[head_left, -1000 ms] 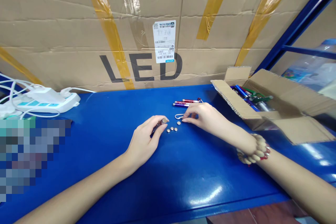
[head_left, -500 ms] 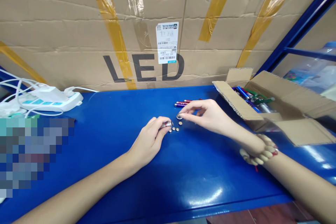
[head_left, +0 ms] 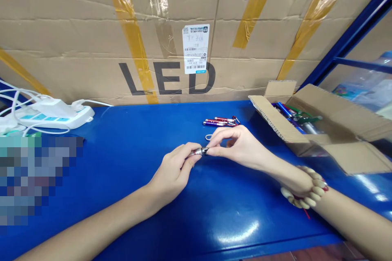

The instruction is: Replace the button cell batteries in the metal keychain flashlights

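Note:
My left hand (head_left: 174, 168) is closed around a small silver keychain flashlight (head_left: 197, 152), whose end points right. At that end, my right hand (head_left: 240, 147) pinches a dark, shiny end cap (head_left: 205, 151) with thumb and fingers, and the cap touches the tube. A metal clip loop (head_left: 208, 137) sticks out just beyond the right fingertips. Behind the hands, several red and purple keychain flashlights (head_left: 218, 122) lie together on the blue table (head_left: 134, 130). The button cells seen earlier are out of sight, and I cannot tell whether the hands cover them.
An open cardboard box (head_left: 275, 124) with more small flashlights (head_left: 298, 118) stands to the right. A white power strip (head_left: 58, 119) with cables lies at the far left, above a blurred patch. A large carton (head_left: 92, 45) marked LED forms the back wall.
My right hand has moved down and left to the flashlight's end, bringing the cap against the tube. My left hand has shifted slightly down. The loose button cells no longer show.

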A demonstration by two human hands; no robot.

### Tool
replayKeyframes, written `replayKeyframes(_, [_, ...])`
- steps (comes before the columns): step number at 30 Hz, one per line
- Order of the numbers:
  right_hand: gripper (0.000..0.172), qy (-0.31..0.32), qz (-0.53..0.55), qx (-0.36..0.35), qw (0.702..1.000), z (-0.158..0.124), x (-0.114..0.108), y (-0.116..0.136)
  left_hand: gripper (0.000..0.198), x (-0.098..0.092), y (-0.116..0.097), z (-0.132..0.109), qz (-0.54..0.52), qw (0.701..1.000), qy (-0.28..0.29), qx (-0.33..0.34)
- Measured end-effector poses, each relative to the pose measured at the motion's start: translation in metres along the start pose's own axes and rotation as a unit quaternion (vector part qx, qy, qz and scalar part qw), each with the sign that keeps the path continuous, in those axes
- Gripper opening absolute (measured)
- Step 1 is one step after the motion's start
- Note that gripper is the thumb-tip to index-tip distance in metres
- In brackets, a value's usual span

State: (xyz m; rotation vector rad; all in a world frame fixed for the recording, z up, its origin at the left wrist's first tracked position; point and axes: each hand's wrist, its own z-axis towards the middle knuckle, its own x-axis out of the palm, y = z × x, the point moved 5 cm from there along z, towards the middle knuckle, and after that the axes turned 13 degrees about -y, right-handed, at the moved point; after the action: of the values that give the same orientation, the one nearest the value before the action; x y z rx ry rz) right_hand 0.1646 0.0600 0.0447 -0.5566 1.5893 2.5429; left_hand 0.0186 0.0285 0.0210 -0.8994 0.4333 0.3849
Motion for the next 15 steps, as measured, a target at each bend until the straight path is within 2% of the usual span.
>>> replayKeyframes(7, [0.019,0.042,0.029,0.079,0.996,-0.002,0.004,-0.013,0.018,0.001,-0.004,0.000,-0.012,0.999,-0.006,0.034])
replayKeyframes(11, [0.024,0.038,0.031,0.114,0.992,-0.005,0.007,-0.017,0.021,0.001,-0.005,-0.002,-0.002,0.997,-0.011,0.072])
replayKeyframes(15, [0.032,0.028,0.050,0.196,0.979,-0.012,0.012,-0.023,0.026,0.002,-0.004,-0.005,0.024,0.993,-0.011,0.118])
